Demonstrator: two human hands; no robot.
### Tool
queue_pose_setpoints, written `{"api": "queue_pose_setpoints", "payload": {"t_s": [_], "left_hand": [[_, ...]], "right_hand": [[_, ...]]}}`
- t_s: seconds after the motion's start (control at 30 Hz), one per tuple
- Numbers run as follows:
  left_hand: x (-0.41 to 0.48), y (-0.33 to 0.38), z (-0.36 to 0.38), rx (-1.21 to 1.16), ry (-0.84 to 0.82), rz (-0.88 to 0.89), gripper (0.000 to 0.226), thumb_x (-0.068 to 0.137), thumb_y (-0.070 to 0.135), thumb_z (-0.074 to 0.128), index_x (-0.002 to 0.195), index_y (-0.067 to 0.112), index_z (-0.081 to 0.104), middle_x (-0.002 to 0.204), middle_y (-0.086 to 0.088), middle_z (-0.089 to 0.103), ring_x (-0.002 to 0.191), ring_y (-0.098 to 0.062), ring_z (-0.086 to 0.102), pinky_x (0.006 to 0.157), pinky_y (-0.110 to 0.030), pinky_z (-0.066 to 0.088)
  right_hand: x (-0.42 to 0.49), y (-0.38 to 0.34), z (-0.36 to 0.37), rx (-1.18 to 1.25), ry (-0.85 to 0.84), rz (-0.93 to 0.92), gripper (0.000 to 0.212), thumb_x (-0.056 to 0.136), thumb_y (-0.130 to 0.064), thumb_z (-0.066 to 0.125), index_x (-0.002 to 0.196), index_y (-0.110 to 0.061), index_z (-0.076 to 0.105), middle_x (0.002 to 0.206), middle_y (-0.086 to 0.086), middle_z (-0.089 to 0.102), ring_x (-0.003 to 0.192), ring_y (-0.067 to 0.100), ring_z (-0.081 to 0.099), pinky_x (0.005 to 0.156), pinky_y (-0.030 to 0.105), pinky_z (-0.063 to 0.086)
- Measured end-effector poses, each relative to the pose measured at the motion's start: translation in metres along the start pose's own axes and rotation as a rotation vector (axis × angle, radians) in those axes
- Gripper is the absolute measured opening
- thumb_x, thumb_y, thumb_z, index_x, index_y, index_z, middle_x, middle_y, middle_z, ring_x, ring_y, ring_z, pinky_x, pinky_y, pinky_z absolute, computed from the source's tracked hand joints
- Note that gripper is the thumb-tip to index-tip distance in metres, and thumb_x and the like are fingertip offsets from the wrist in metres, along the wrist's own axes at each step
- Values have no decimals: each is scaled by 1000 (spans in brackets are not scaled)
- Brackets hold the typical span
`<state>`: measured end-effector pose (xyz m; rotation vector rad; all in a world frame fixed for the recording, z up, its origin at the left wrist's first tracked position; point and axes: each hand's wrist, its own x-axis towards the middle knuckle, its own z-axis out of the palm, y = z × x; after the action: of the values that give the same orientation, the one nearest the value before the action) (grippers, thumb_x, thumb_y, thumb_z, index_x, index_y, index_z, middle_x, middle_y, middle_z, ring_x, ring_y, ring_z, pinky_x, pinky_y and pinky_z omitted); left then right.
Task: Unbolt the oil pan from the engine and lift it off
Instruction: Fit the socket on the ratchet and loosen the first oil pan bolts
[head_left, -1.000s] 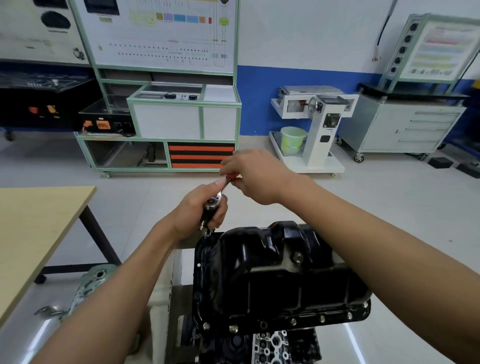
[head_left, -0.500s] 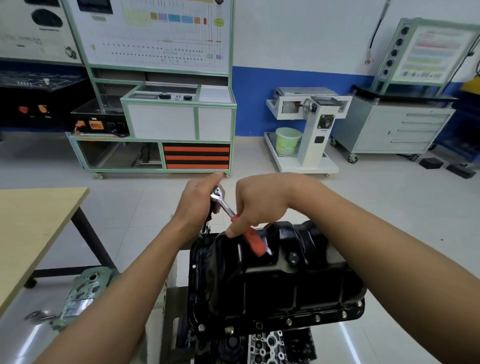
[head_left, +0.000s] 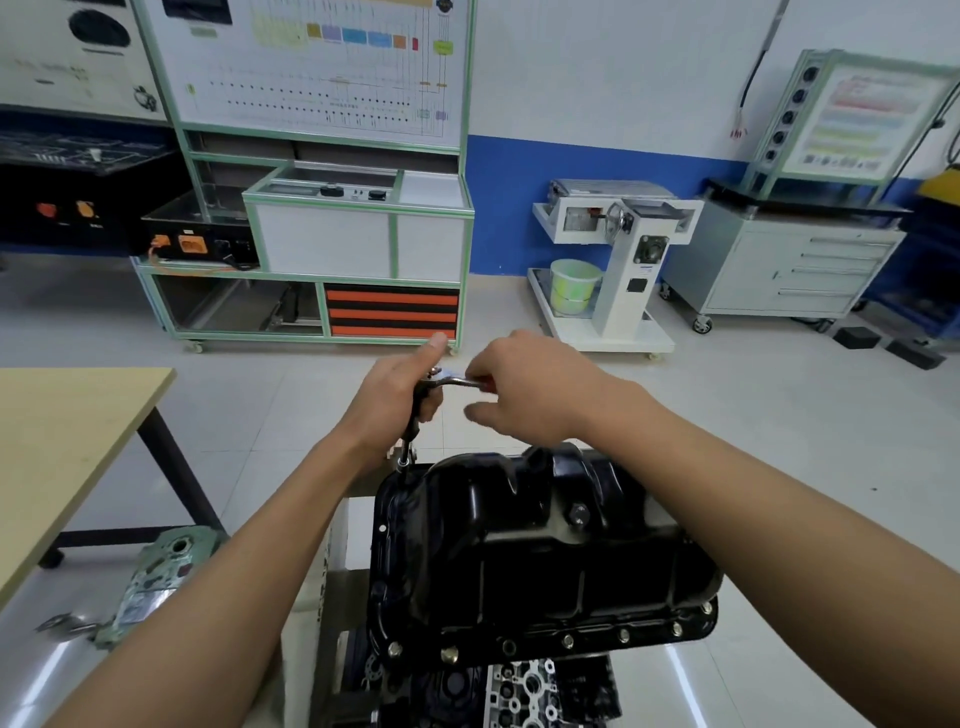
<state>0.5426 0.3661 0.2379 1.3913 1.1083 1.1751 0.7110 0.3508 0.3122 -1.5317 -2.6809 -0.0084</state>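
Oil pan (head_left: 540, 561), glossy black pressed steel, bolted atop the upturned engine (head_left: 519, 686).
We judge unbolting is midway: near flange bolts (head_left: 566, 642) sit in place; our left hand (head_left: 395, 400) grips the socket extension (head_left: 408, 447) at the far-left corner, our right hand (head_left: 530, 389) curls round the chrome ratchet (head_left: 452, 380). Next calls for another swing. Beyond: pale wooden table (head_left: 62, 436), tiled floor (head_left: 727, 415), green-framed trainer cabinet (head_left: 358, 234).
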Motion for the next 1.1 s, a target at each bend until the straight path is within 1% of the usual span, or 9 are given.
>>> {"api": "queue_pose_setpoints", "payload": {"t_s": [0.1, 0.23, 0.33, 0.47, 0.57, 0.73, 0.9, 1.0, 1.1], "left_hand": [[2, 0, 5, -21, 54, 17, 61, 75, 78, 53, 52, 21, 52, 55, -6, 47, 57, -25, 35, 51, -33, 27], [-1, -5, 7, -20, 73, 61, 72, 78, 73, 56, 63, 2, 48, 62, -14, 46, 59, -23, 39, 55, -34, 28], [-3, -6, -1, 32, 30, 101, 67, 79, 70, 57, 59, 6, 56, 58, -12, 52, 59, -23, 44, 56, -32, 33], [-6, -8, -9, 79, -173, 86, 51, 77, 58, 69, 52, 15, 54, 53, -10, 51, 55, -22, 42, 56, -34, 32], [-5, -7, -12, 85, -282, 64, 53, 77, 59, 68, 49, 16, 53, 51, -10, 48, 54, -23, 40, 56, -34, 32], [0, -5, -13, 18, -109, -19, 69, 79, 80, 50, 46, 19, 48, 50, -4, 46, 51, -20, 41, 61, -35, 33], [5, -2, -11, -58, 46, -19, 65, 73, 85, 54, 52, 24, 58, 59, -5, 54, 65, -25, 47, 73, -42, 37], [4, -3, -8, -36, 55, -2, 81, 73, 84, 53, 71, 4, 64, 72, -13, 60, 72, -25, 53, 73, -41, 40], [0, -4, -13, -2, 38, 56, 69, 76, 73, 59, 66, 6, 66, 67, -14, 60, 60, -25, 51, 59, -33, 41]], "right_hand": [[-11, -14, -13, 153, -193, -51, 33, 87, -48, 66, 77, -17, 69, 66, 0, 67, 64, 17, 60, 57, 29, 45], [-11, -24, -19, 205, -237, -78, 36, 85, -47, 71, 71, -15, 70, 50, -6, 53, 54, 11, 48, 54, 28, 39], [-2, -13, -29, 85, -334, -48, 16, 83, -34, 75, 83, -18, 75, 74, -4, 71, 70, 17, 62, 68, 31, 52], [17, -9, -20, -160, -42, 23, 32, 86, -8, 59, 108, -26, 74, 103, -1, 70, 93, 21, 64, 79, 34, 47], [26, -14, -5, -168, 114, 4, 41, 87, -9, 58, 118, -33, 69, 112, -6, 68, 113, 21, 55, 98, 39, 35], [16, -13, -1, -100, 53, 38, 13, 90, -26, 58, 96, -19, 67, 84, 1, 57, 88, 27, 56, 71, 33, 39], [-1, -29, -18, 160, -152, -84, 40, 87, -42, 68, 58, -18, 56, 47, -6, 56, 50, 9, 52, 47, 22, 35], [-3, -43, -18, 250, -165, -122, 47, 88, -42, 71, 50, -25, 48, 43, -28, 50, 49, -10, 50, 46, 15, 36], [3, -37, -25, 162, -284, -131, 41, 86, -40, 73, 53, -21, 57, 43, -14, 52, 50, 1, 51, 48, 14, 34]]}}
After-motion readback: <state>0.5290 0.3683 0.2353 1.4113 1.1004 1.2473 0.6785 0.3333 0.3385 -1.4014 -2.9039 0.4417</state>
